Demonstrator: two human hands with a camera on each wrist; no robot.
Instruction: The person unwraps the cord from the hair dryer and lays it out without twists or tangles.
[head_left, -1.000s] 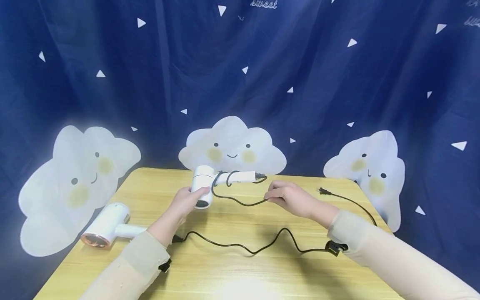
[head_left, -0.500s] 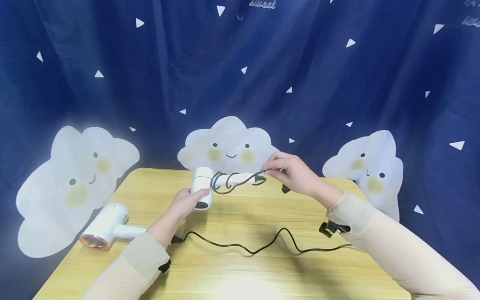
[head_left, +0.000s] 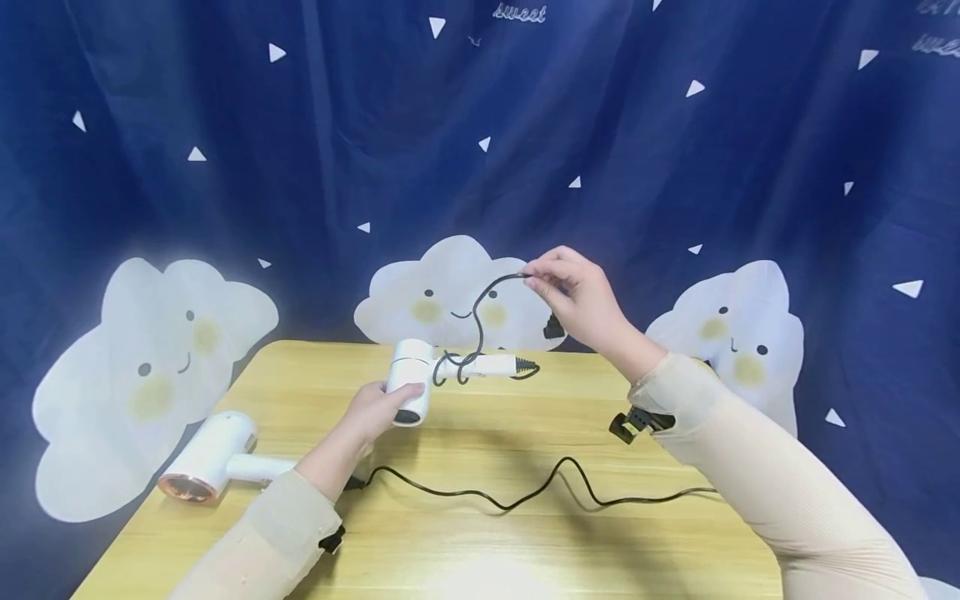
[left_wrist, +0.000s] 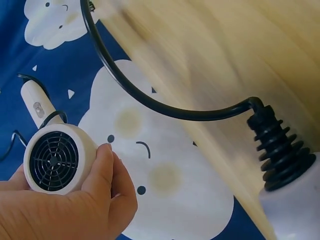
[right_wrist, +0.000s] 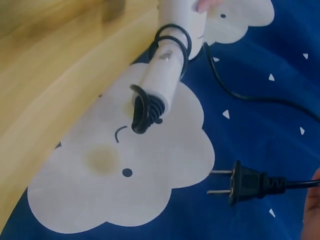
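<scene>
My left hand (head_left: 372, 410) grips a white hair dryer (head_left: 409, 372) by its barrel, thumb on the near side, and holds it above the table. Its handle (head_left: 495, 365) points right, with black cord looped loosely around it. To the right and higher, my right hand (head_left: 581, 296) pinches the black cord (head_left: 477, 321) between thumb and fingertips. The cord arcs down from there to the handle. A two-pin plug (right_wrist: 245, 183) sticks out from beside the right hand in the right wrist view. The dryer's round dark grille (left_wrist: 54, 161) shows in the left wrist view.
A second white hair dryer (head_left: 213, 450) with a copper-coloured rim lies at the table's left, partly behind my left forearm. Its black cord (head_left: 465, 493) winds across the wooden table (head_left: 420, 550) and passes beneath my right sleeve. A blue curtain (head_left: 637, 125) with clouds hangs behind.
My right hand has risen from low beside the handle to well above it, drawing the cord up over the handle. My left hand keeps its grip on the hair dryer almost in place.
</scene>
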